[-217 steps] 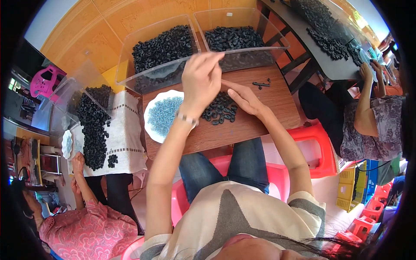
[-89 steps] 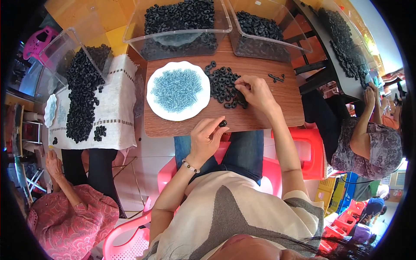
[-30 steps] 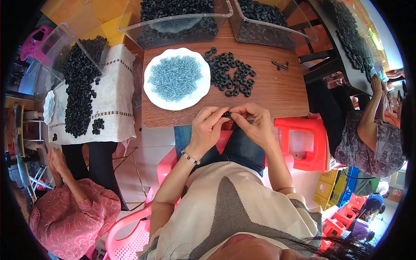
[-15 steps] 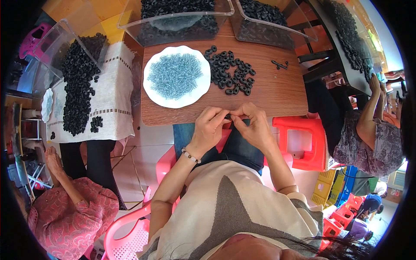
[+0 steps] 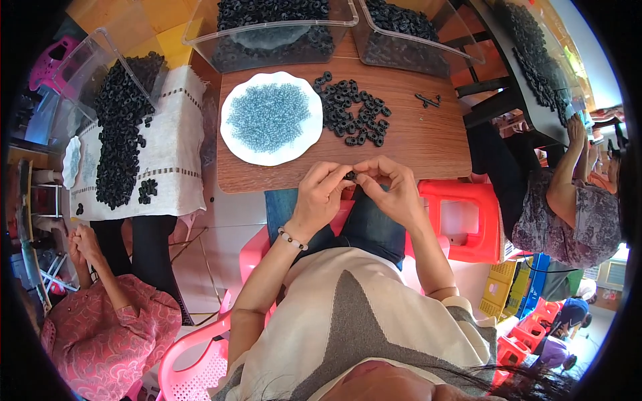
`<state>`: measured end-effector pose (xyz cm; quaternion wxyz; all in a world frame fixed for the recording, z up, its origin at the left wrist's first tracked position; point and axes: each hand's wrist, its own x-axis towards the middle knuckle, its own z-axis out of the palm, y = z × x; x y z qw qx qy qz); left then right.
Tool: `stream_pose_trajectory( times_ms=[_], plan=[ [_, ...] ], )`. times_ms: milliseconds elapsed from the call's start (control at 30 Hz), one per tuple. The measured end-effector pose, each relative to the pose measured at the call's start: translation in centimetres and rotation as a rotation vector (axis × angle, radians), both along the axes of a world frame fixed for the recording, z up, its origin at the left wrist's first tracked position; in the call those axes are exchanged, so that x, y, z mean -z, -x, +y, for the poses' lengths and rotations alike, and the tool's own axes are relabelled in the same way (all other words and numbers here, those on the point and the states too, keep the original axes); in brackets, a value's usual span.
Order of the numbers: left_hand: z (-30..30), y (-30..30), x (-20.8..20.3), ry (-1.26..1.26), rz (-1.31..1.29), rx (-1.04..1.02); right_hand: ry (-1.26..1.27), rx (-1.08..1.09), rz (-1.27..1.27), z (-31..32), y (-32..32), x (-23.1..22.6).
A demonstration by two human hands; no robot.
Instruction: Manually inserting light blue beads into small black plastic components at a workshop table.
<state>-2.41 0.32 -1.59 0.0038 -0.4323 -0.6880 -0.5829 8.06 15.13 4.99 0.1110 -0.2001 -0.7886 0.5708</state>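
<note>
Between the fingertips of both my hands is a small black part, mostly covered by the fingers. My left hand pinches it from the left, a bead bracelet on its wrist. From the right, the thumb and forefinger of my right hand close on it too. Both hands are just in front of the near edge of the brown table. Beyond them lies a pile of black ring-like parts. To its left stands a white scalloped plate heaped with small clear bluish beads.
Clear bins of black parts stand at the far side, another bin beside them. Small dark sticks lie at right. A cloth-covered table with more parts is at left. Co-workers sit on both sides; a red stool is near.
My hands stay at the table edge, fingers shifting slightly around the black part. The co-worker at left has brought both hands together. The view has shifted a little.
</note>
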Motion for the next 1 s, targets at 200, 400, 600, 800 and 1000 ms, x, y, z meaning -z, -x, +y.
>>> stream_pose_trajectory(
  times_ms=[200,400,600,800,1000],
  plan=[
    [-0.1,0.1,-0.1,-0.014,0.034,0.024,0.057,0.007,-0.062,0.3,-0.3,-0.2],
    [0.0,-0.1,0.0,-0.023,-0.005,0.092,0.049,0.018,-0.053,0.3,-0.7,0.1],
    [0.0,-0.2,0.3,-0.045,-0.093,0.100,0.030,0.025,-0.054,0.2,-0.8,-0.5],
    [-0.2,-0.2,-0.7,0.022,-0.153,0.070,0.023,0.030,-0.048,0.4,-0.8,-0.2],
    [-0.3,-0.2,0.3,-0.056,-0.184,0.113,0.041,0.043,-0.079,0.1,-0.9,-0.4]
  ],
)
